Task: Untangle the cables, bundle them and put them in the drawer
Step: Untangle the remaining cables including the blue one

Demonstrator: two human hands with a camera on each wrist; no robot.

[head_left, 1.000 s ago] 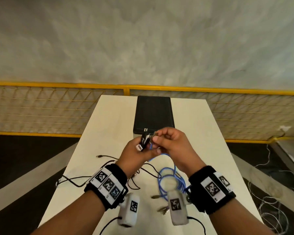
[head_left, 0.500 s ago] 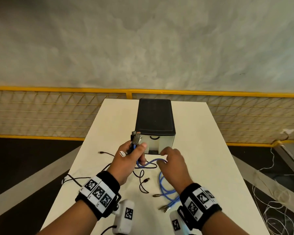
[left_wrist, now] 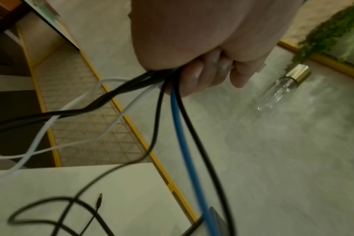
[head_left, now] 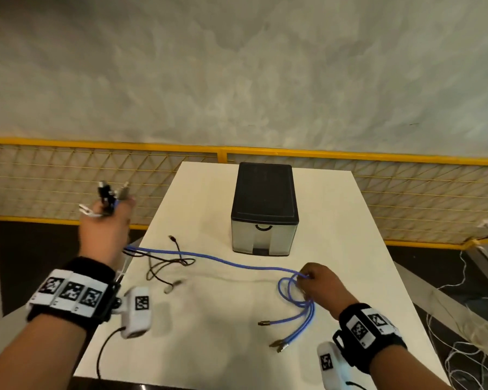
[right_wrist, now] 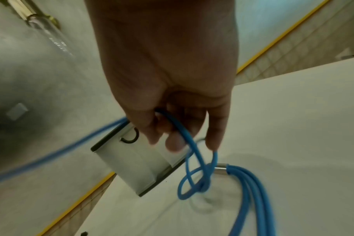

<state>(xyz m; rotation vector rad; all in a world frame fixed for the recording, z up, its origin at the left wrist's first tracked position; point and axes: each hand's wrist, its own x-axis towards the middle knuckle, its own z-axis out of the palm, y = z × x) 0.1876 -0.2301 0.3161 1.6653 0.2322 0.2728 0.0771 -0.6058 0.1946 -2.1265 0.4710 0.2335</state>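
Observation:
My left hand (head_left: 105, 220) is raised off the table's left edge and grips the plug ends of several cables (head_left: 110, 194): black, white and blue strands hang from its fist (left_wrist: 194, 75). A blue cable (head_left: 231, 263) stretches from it across the table to my right hand (head_left: 320, 282), which pinches a looped, knotted part (right_wrist: 194, 178) near the table's right side. Its split ends with metal plugs (head_left: 278, 346) lie in front of that hand. Black cables (head_left: 166, 263) lie loose on the table. The drawer box (head_left: 264, 209) with a black top stands at the far middle, its drawer closed.
The white table (head_left: 209, 333) is narrow; a yellow mesh fence (head_left: 406, 198) runs behind it. White wires (head_left: 457, 356) lie on the floor at the right. Wrist camera units hang below both wrists.
My hands have moved apart: the left rose up and to the left with the plug ends, the right went right with the blue loop, pulling the blue cable straight across the table.

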